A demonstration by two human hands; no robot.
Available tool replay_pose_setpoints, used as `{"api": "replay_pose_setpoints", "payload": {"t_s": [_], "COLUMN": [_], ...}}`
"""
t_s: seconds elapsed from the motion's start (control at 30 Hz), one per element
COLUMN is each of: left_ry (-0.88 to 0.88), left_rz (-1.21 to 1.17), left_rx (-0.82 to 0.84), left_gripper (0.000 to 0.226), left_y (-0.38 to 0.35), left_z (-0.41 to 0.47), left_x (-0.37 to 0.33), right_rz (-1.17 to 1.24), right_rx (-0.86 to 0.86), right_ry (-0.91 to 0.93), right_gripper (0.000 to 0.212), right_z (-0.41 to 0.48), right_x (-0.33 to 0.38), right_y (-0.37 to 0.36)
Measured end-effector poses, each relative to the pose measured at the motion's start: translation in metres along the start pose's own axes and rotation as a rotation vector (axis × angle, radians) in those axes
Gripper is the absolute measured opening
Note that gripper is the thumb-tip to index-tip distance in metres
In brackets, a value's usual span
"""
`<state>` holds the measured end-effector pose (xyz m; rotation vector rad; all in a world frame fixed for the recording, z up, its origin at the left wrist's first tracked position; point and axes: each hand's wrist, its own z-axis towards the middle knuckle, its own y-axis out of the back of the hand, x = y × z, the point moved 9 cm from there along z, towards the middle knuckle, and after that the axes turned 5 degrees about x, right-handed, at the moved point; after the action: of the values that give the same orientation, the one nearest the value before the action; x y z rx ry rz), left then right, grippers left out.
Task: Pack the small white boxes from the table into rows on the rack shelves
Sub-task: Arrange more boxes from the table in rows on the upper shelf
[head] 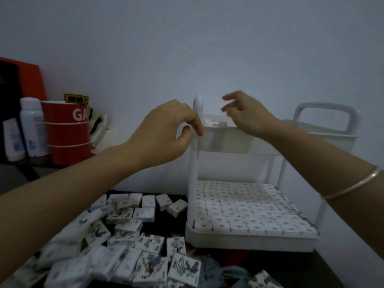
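Loose small white boxes (128, 252), many with printed faces up, lie heaped on the near left of a dark table (291, 265), waiting to be shelved. To their right stands a white plastic rack (194, 173). Its lower shelf (249, 241) is packed edge to edge with rows of boxes (245, 206), so the work appears to be on the upper shelf (228, 142), where at least one box (209, 122) shows above the rim.

Both of the person's hands are raised to that upper level. The left hand (164, 134) has its fingers curled at the shelf's near-left corner, beside the post. Whether it pinches a box or only touches the rim cannot be told. The right hand (249, 115), blurred, hovers over the shelf with fingers loosely apart and nothing visible in them. A thin bangle (353, 183) circles that forearm.

Most of the upper shelf's floor is hidden behind its front wall, so a box set down by feel could land crooked and throw off a row. A knock against the post could also jolt the light rack and disturb the rows below, and a dropped forearm could sweep loose boxes off the table.

On the far left stand a red cup (66, 132) and white bottles (33, 125), and the rack's handle (326, 113) rises at far right.
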<state>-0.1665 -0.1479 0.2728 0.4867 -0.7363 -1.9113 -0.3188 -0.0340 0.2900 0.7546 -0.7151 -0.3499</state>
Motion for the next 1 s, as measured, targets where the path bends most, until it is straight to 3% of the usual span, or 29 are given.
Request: {"api": "replay_pose_setpoints", "payload": {"t_s": [0.1, 0.17, 0.23, 0.4, 0.5, 0.6, 0.73, 0.9, 1.0], "left_ry": [0.062, 0.176, 0.278, 0.385, 0.489, 0.567, 0.583, 0.595, 0.601], "left_rz": [-0.105, -0.216, -0.259, -0.192, -0.256, -0.267, -0.303, -0.343, -0.399], "left_rx": [0.022, 0.100, 0.240, 0.656, 0.752, 0.787, 0.834, 0.812, 0.810], "left_gripper": [0.026, 0.026, 0.027, 0.014, 0.012, 0.025, 0.045, 0.059, 0.057], "left_y": [-0.005, -0.022, -0.050, -0.124, -0.141, -0.145, -0.151, -0.154, -0.155], "left_z": [-0.025, -0.054, -0.092, -0.205, -0.250, -0.278, -0.295, -0.297, -0.297], "left_x": [-0.002, 0.003, 0.007, -0.006, -0.004, 0.003, -0.003, -0.008, -0.010], "right_rz": [0.068, 0.128, 0.133, -0.067, -0.139, -0.173, -0.168, -0.187, -0.088], "right_rx": [-0.285, -0.341, -0.243, 0.348, 0.506, 0.538, 0.418, 0.353, 0.304], "right_ry": [0.158, 0.234, 0.253, 0.119, -0.006, -0.088, -0.096, -0.118, -0.132], "right_gripper": [0.028, 0.025, 0.024, 0.022, 0.029, 0.047, 0.058, 0.048, 0.039], "right_z": [-0.043, -0.080, -0.114, -0.185, -0.206, -0.215, -0.214, -0.221, -0.228], "right_x": [0.030, 0.045, 0.050, 0.006, -0.034, -0.058, -0.066, -0.069, -0.066], "right_y": [0.016, 0.005, -0.031, -0.181, -0.238, -0.262, -0.263, -0.254, -0.241]}}
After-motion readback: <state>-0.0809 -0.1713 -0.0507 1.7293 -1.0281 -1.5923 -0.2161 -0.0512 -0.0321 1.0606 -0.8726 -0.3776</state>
